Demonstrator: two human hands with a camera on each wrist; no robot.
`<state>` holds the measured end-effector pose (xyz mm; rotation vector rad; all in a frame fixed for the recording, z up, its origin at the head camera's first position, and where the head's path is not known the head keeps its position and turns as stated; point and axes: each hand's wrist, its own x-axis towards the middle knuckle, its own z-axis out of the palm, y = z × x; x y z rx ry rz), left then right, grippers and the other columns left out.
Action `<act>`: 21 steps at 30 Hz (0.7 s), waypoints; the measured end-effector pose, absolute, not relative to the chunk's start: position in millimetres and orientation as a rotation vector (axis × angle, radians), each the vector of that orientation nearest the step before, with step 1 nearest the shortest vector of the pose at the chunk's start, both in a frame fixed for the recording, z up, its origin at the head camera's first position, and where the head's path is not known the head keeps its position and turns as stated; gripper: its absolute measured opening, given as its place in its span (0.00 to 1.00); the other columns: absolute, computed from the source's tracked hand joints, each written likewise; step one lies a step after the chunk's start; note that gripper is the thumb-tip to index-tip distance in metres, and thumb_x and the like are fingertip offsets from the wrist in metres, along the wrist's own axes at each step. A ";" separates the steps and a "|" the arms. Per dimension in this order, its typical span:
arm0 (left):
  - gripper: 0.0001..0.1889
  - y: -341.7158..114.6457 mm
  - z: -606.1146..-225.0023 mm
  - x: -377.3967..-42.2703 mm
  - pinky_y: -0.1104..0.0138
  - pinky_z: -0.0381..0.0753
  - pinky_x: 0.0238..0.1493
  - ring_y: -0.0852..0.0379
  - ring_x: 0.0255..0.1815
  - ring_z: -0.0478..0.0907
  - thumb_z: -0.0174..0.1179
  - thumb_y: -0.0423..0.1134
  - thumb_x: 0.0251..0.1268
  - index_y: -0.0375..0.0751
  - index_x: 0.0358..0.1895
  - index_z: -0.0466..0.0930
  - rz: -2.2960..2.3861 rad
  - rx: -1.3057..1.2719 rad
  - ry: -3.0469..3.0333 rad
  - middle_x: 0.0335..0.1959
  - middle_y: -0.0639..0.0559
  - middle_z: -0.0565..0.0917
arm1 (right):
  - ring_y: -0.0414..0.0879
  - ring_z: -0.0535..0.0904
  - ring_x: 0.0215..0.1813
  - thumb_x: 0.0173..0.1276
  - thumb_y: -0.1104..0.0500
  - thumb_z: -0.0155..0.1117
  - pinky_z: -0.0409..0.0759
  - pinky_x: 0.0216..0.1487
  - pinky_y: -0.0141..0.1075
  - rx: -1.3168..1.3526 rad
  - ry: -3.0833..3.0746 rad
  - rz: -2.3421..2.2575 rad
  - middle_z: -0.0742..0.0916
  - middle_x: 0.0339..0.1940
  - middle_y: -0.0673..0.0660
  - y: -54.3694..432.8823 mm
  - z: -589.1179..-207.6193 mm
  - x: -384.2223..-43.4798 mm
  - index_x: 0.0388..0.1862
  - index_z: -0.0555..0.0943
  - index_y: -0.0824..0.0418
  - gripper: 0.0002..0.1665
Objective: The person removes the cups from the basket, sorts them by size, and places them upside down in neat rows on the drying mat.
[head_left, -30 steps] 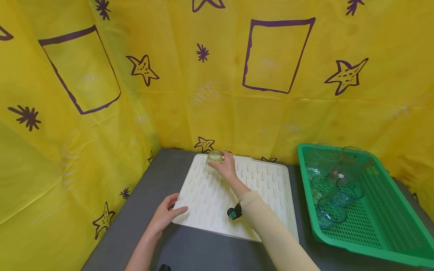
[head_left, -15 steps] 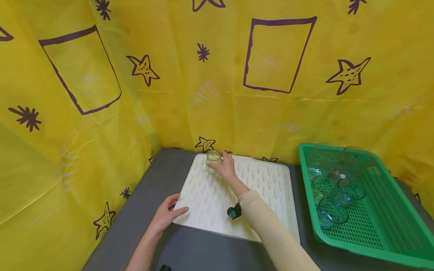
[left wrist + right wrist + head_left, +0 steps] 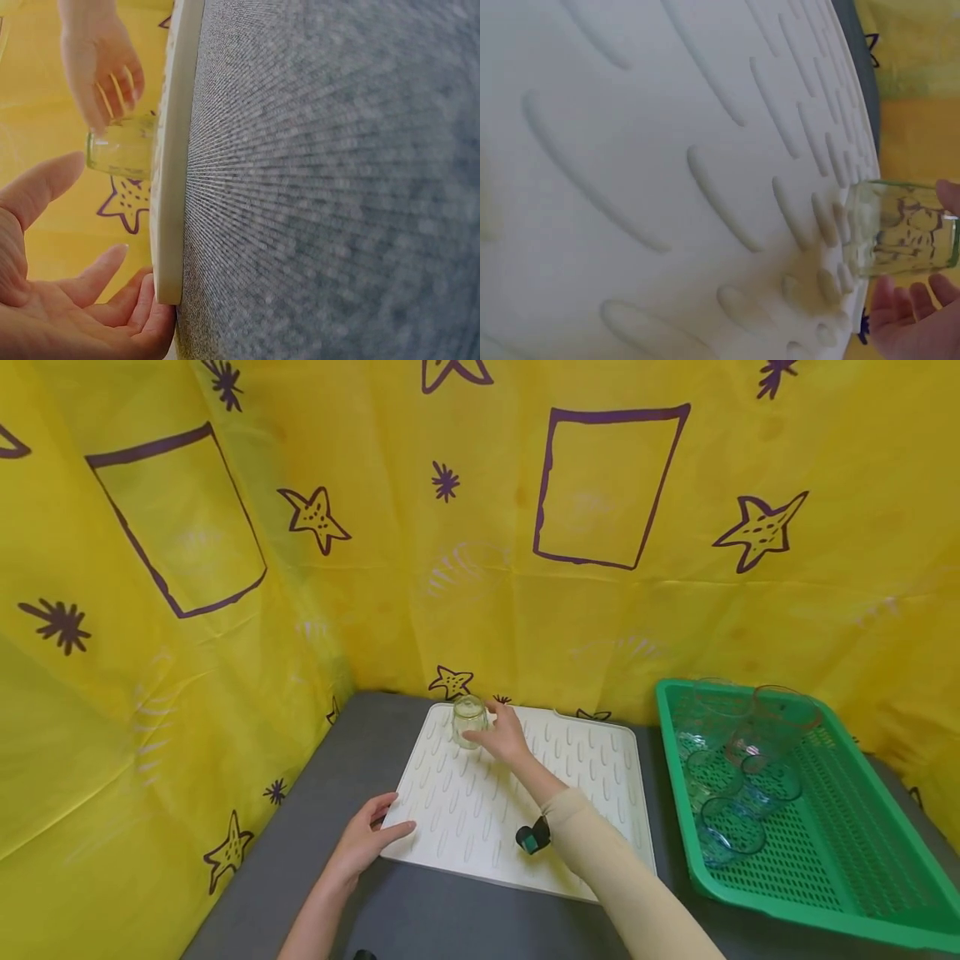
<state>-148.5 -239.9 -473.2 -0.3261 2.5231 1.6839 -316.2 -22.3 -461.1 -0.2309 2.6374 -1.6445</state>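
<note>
A small pale yellow-green drinking glass stands on the white ridged drying mat, close to its far left corner. My right hand is just right of the glass, thumb and fingers spread around its side. In the right wrist view, a narrow gap shows between the fingers and the glass; the thumb overlaps its upper end. At the mat's near left corner is my left hand, its fingers loosely spread. The left wrist view has its lower fingers against the mat's edge.
A green perforated basket stands on the right of the dark grey table. Several clear, pink and blue glasses, such as a blue one, sit in its left part. Yellow patterned cloth hangs behind and at the left.
My right hand has loosened from the glass and drawn slightly to the right. The glass stays on the mat. My left hand has kept its place.
</note>
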 end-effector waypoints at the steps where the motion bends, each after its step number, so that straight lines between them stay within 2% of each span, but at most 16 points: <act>1: 0.38 -239.8 -473.8 -148.4 0.45 0.62 0.66 0.36 0.68 0.61 0.71 0.41 0.56 0.30 0.68 0.65 1.683 -0.326 2.524 0.67 0.31 0.67 | 0.61 0.71 0.62 0.55 0.56 0.77 0.72 0.61 0.49 -0.233 2.629 -1.644 0.74 0.63 0.66 -19.5 -459.9 -313.6 0.69 0.67 0.68 0.45; 8: 0.36 -237.6 -474.4 -148.2 0.47 0.61 0.68 0.39 0.69 0.61 0.71 0.41 0.55 0.32 0.67 0.67 1.682 -0.337 2.521 0.67 0.34 0.68 | 0.58 0.72 0.61 0.57 0.54 0.75 0.75 0.55 0.49 -0.174 2.576 -1.672 0.76 0.63 0.61 -2.4 -452.9 -294.8 0.68 0.69 0.62 0.42; 13: 0.37 -235.1 -473.0 -147.3 0.46 0.60 0.68 0.37 0.69 0.60 0.71 0.42 0.57 0.31 0.67 0.66 1.652 -0.322 2.524 0.67 0.32 0.66 | 0.58 0.73 0.59 0.57 0.56 0.75 0.77 0.51 0.46 -0.151 2.531 -1.745 0.78 0.62 0.60 9.6 -448.0 -281.7 0.67 0.71 0.61 0.39; 21: 0.37 -234.5 -469.1 -147.6 0.47 0.59 0.69 0.37 0.70 0.59 0.70 0.42 0.57 0.31 0.68 0.66 1.655 -0.315 2.510 0.68 0.32 0.65 | 0.55 0.73 0.60 0.58 0.54 0.75 0.76 0.54 0.48 -0.103 2.458 -1.783 0.78 0.63 0.58 32.2 -429.4 -256.1 0.67 0.72 0.55 0.38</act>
